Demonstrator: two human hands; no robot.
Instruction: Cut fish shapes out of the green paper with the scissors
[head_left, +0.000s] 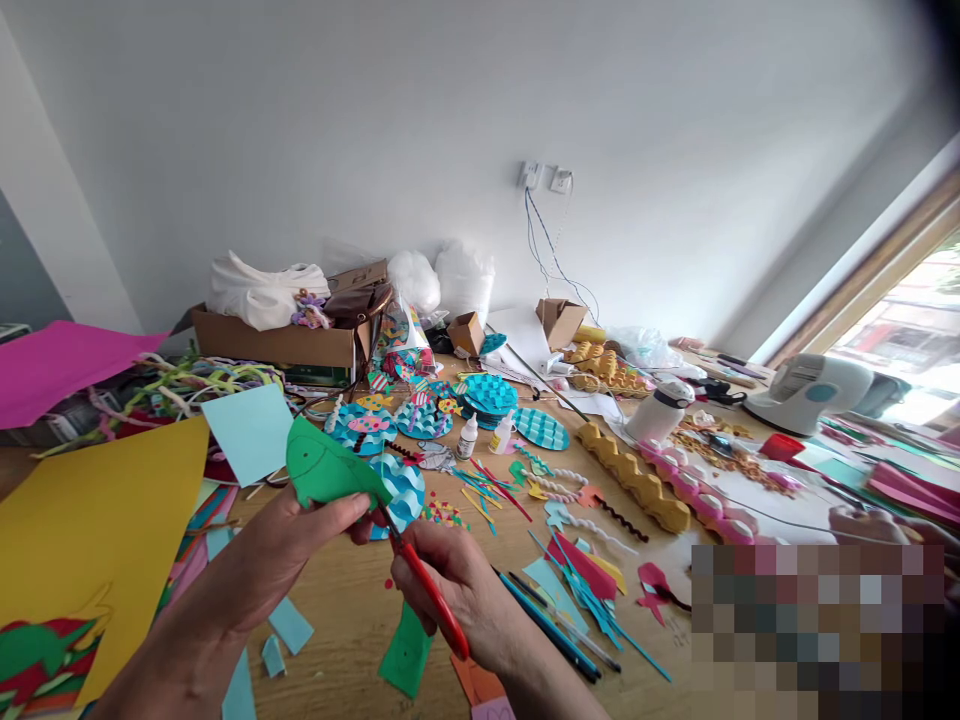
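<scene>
Plain white wall [375, 120] runs behind the wooden table [345, 610], unmarked except for two wall sockets [544, 178] with dark cables [547, 250] hanging down toward the table's far edge. Window [907, 330] with a wood-toned frame sits at the right; daylight enters there and brightens the table's right end. Grey panel [22, 270] visible at the far left.

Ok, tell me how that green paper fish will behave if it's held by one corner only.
The green paper fish looks thin, so it would probably droop or flutter. It seems very light, pinched easily in the left hand. Near the red scissors it could likely crease or tear.
</scene>
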